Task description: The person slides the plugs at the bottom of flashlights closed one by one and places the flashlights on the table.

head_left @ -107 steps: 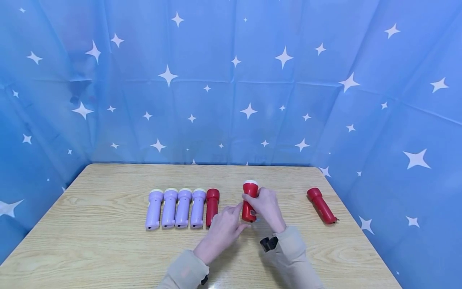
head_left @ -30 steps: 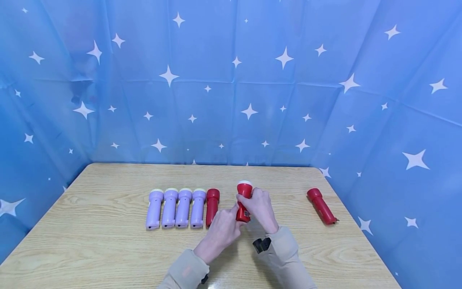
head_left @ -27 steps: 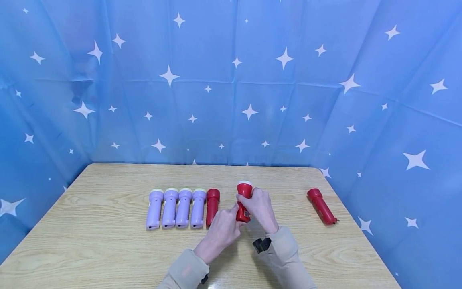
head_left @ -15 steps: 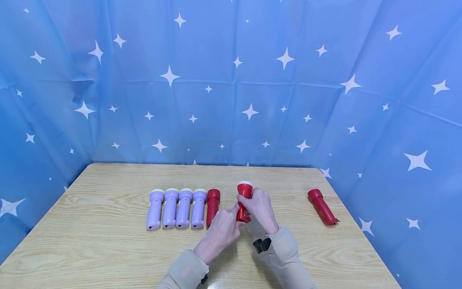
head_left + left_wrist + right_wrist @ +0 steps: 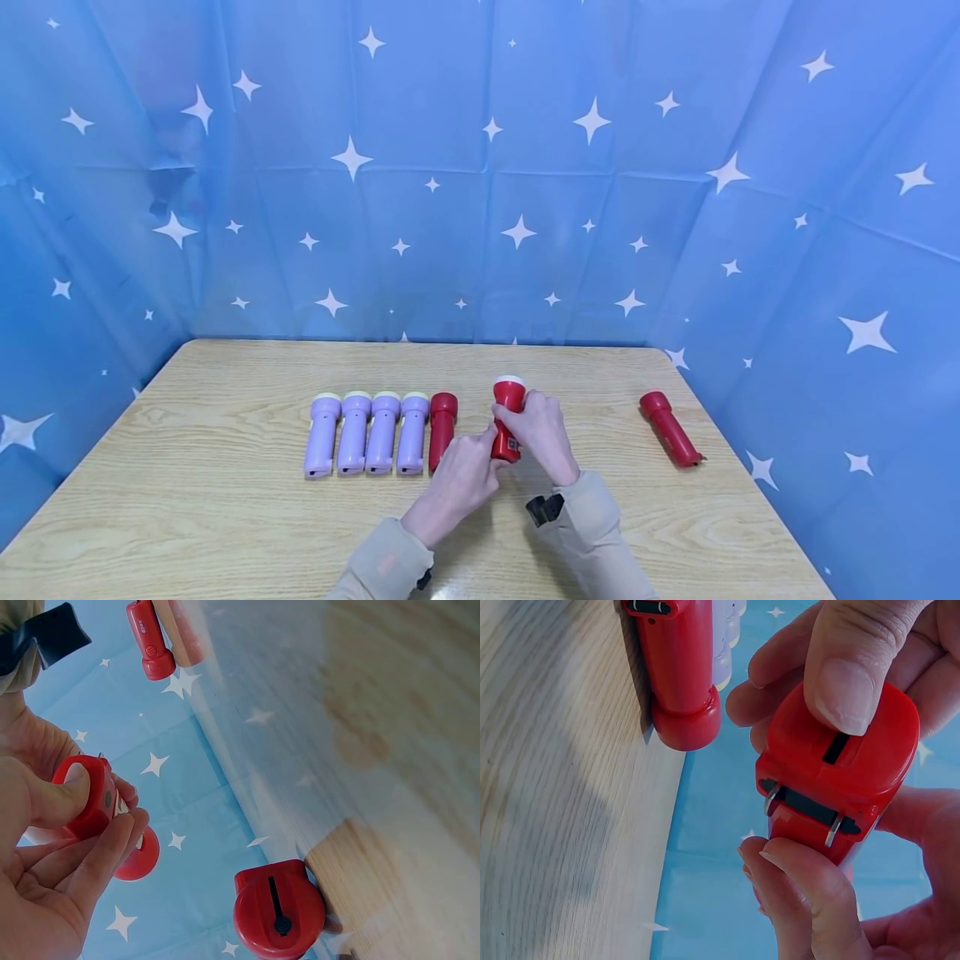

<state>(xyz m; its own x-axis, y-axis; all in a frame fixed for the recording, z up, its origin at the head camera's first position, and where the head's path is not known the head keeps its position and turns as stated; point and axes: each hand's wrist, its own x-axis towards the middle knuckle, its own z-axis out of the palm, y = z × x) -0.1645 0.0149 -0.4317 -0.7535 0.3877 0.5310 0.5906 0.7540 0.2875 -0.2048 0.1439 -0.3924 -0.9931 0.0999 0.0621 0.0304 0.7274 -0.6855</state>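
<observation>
In the head view both hands hold a red flashlight (image 5: 509, 394) with a white rim, its head pointing to the far side. The right hand (image 5: 542, 429) grips its body from the right. Below and to the left, the left hand (image 5: 459, 473) has its fingers around the tail end. Seen from the right wrist, the left thumb (image 5: 845, 694) presses on the slotted red end cap (image 5: 881, 761), and two metal prongs (image 5: 832, 829) stick out beside the right hand's fingertips. The left wrist view shows left fingers along the flashlight's side.
Several lilac flashlights (image 5: 382, 433) lie side by side on the wooden table (image 5: 225, 525), with a red flashlight (image 5: 442, 425) ending the row close to the left hand. Another red flashlight (image 5: 671, 429) lies slanted near the table's right edge. A blue starry curtain (image 5: 450, 208) hangs behind.
Since the oldest frame, the right hand and the flashlight have shifted slightly left, and the left hand's spread fingers have closed around the tail. Over the last second nothing visibly moves.
</observation>
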